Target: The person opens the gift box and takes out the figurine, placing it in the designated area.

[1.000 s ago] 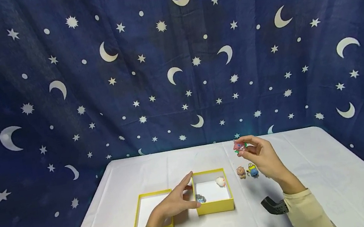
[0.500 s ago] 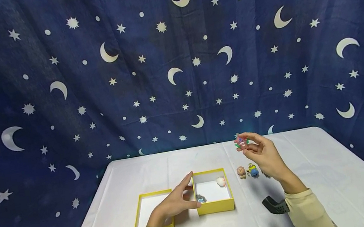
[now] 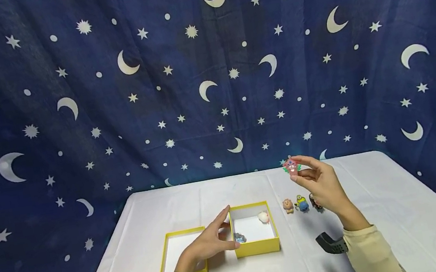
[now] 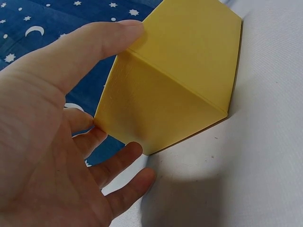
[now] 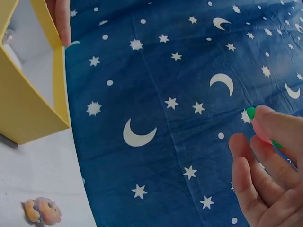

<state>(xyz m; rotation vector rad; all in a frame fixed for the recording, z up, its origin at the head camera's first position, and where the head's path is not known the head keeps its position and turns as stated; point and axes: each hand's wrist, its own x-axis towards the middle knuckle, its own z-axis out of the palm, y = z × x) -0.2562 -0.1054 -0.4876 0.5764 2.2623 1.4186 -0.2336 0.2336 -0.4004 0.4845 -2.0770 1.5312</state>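
My right hand [image 3: 323, 186] pinches a small pink toy figurine [image 3: 291, 166] with green side parts between thumb and fingers, raised above the table's far part. In the right wrist view, the fingers mostly hide it. My left hand [image 3: 208, 244] grips the left side of an open yellow box [image 3: 257, 247], thumb at the near corner and fingers at the far one. Inside the box are a white figurine [image 3: 263, 217] and a grey-blue one [image 3: 240, 238]. Right of the box stand a tan figurine [image 3: 288, 206], a yellow-and-blue Minion figurine [image 3: 302, 204] and a dark one [image 3: 316, 202], partly behind my right hand.
A yellow-rimmed box lid [image 3: 166, 256] lies upturned left of the box, partly beneath my left forearm. Everything rests on a white-covered table [image 3: 385, 205]. A dark blue curtain [image 3: 177, 90] with moons and stars hangs behind. Each wrist carries a black strap mount.
My right hand has risen slightly and moved a little right, turning the pink figurine upright to face the head camera. The dark figurine has come into sight. My left hand and the box stay put.
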